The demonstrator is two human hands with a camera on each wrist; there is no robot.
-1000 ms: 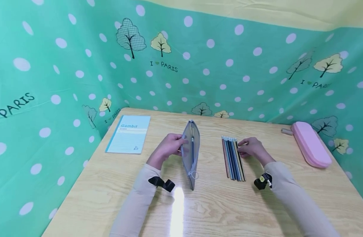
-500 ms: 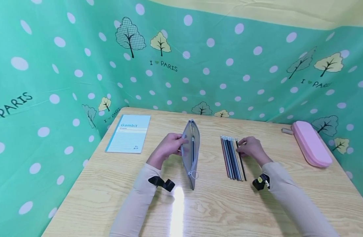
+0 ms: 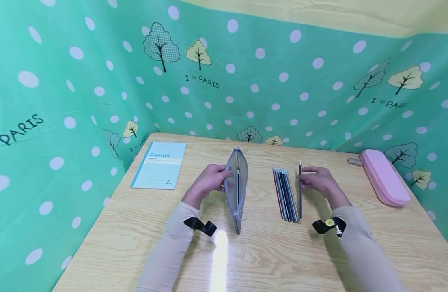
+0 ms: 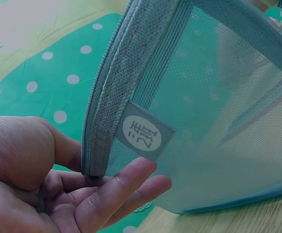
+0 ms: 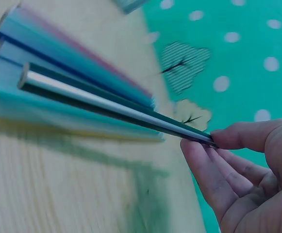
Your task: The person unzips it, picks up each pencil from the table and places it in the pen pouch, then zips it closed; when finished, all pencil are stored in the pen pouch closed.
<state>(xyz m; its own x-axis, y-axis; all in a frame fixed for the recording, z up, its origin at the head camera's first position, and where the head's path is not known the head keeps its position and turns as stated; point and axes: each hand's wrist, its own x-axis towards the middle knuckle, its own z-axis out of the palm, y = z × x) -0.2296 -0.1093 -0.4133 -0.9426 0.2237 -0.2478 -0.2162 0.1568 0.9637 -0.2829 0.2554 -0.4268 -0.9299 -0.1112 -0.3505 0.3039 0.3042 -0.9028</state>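
Observation:
A grey-blue mesh zipper pouch [image 3: 230, 190] stands on edge on the table, its mouth parted and a dark pencil [image 3: 238, 186] inside. My left hand [image 3: 211, 180] pinches the pouch's left side between thumb and fingers; the left wrist view shows its zipper edge and a label [image 4: 144, 131]. My right hand [image 3: 317, 179] pinches a dark pencil with a pale stripe [image 5: 116, 106] near one end, raised off the table. Just left of it lies a row of several pencils [image 3: 285, 194] side by side, blurred in the right wrist view.
A light blue notebook [image 3: 159, 165] lies at the back left of the wooden table [image 3: 268, 259]. At the right stand a pink pencil case [image 3: 384, 177] and a small grey-brown object [image 3: 354, 162]. A green dotted cloth [image 3: 268, 61] hangs behind the table.
My right hand has drawn one dark pencil off the right side of the row and lifted it, turning it more upright. My left hand and the pouch stay put.

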